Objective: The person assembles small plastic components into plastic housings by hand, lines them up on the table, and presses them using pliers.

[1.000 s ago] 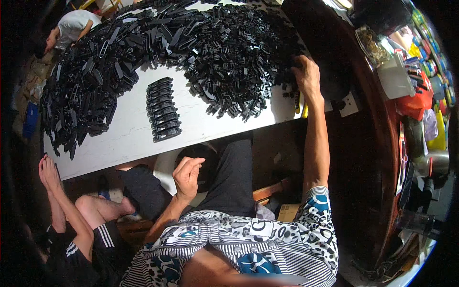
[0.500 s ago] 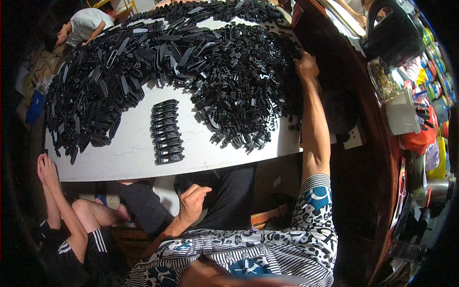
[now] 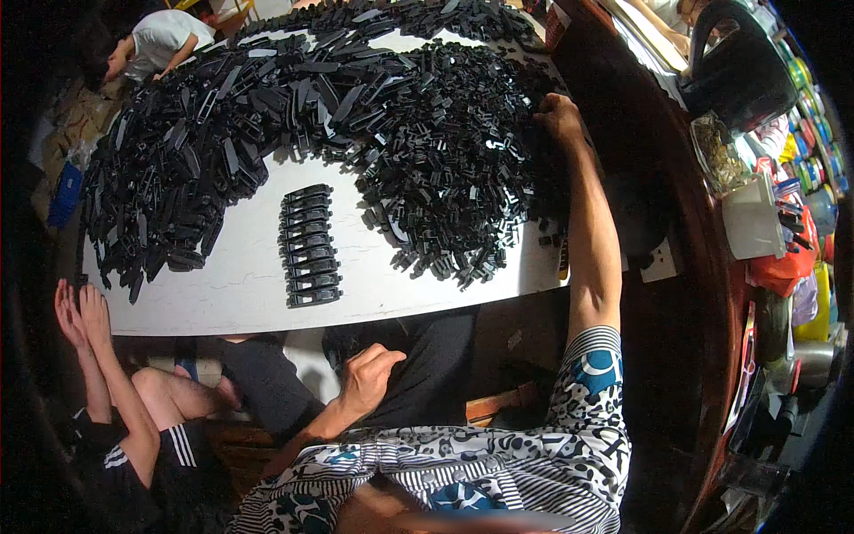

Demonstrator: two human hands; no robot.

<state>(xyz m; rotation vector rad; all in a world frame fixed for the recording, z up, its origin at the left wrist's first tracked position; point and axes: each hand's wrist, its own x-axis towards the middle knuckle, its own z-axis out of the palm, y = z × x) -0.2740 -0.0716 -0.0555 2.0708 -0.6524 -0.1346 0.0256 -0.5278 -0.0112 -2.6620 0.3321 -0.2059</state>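
Note:
A row of several black slotted plastic clips (image 3: 310,247) lies stacked neatly on the white table (image 3: 213,307). Behind and right of it spreads a heap of small black plastic pieces (image 3: 445,160). Longer black plastic pieces (image 3: 191,151) are piled to the left. My right hand (image 3: 562,117) is at the far right side of the small-piece heap, fingers curled; their tips are hard to see and whatever they hold is hidden. My left hand (image 3: 366,383) hovers over my lap, below the table's front edge. Its fingers are bent into a loose pinch, and the inside is hidden.
At the left table corner are another person's hands (image 3: 82,316). A person in a white shirt (image 3: 169,43) bends at the far left. Along the right stand a black jug (image 3: 743,67) and a pale plastic container (image 3: 752,218) with pens, on a brown wooden surface.
My right hand has shifted slightly left, toward the heap. My left hand has moved a little to the right. The person's hands at the left corner have parted slightly. The clip row stays put.

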